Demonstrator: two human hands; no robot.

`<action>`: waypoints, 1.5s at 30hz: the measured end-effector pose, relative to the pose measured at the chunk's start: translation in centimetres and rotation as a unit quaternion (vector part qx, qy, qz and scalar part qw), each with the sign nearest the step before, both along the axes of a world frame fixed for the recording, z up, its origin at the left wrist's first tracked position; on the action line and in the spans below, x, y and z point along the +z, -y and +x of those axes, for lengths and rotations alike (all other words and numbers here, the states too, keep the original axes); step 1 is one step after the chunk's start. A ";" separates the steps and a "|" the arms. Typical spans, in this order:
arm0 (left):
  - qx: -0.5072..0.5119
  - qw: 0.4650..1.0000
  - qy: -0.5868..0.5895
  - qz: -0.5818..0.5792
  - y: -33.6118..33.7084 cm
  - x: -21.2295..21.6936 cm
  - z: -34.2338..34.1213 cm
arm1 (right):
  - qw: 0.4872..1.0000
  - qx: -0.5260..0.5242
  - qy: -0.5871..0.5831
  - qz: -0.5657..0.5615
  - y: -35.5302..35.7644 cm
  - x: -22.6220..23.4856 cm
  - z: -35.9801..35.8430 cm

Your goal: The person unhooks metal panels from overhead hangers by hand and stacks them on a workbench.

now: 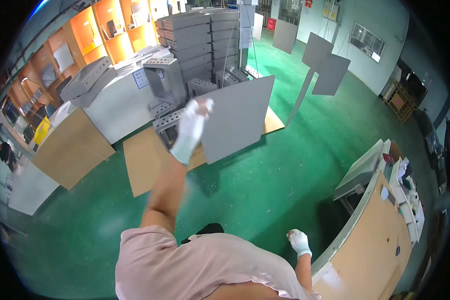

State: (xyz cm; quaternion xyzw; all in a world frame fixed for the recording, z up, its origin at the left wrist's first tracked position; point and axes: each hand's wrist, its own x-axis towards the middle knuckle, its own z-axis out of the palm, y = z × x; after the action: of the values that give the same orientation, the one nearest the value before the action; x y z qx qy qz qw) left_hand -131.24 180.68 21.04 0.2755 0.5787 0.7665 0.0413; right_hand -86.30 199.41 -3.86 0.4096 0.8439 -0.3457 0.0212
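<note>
My left hand (191, 129), in a white glove, is raised in front of me and grips the upper left corner of a large flat grey metal panel (240, 117). The panel hangs upright above the green floor. My right hand (299, 241), also gloved, hangs low by my side with its fingers curled and nothing in it, close to the rounded edge of a wooden worktable (370, 240).
Grey metal housings (200, 35) are stacked behind the panel. More grey panels (325, 62) hang further back. Cardboard sheets (145, 160) lie on the green floor. Pale cabinets (115, 100) and orange shelving (115, 30) stand at left. A person (5, 152) is at far left.
</note>
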 end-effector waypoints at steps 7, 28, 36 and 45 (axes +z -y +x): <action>-0.126 0.963 -0.238 0.029 -6.9 14.4 -14.2 | 0.938 0.241 -0.218 0.117 -4.1 15.9 -23.0; -0.508 0.838 0.030 0.197 -13.9 19.1 -10.2 | 0.650 0.697 0.008 0.301 -4.3 30.2 -47.9; -0.565 0.708 0.245 0.346 -16.7 19.1 -5.5 | 0.746 0.626 -0.033 0.223 -3.7 31.2 -45.2; -0.519 0.810 0.034 0.272 -17.1 18.9 -10.7 | 0.897 0.388 0.095 0.190 -5.1 15.5 -37.5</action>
State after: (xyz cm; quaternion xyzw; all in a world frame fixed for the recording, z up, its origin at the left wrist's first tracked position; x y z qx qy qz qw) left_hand -141.99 197.77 39.89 0.5086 0.1159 0.7661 0.3754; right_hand -123.81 204.47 11.66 0.0771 0.9795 -0.1026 0.1555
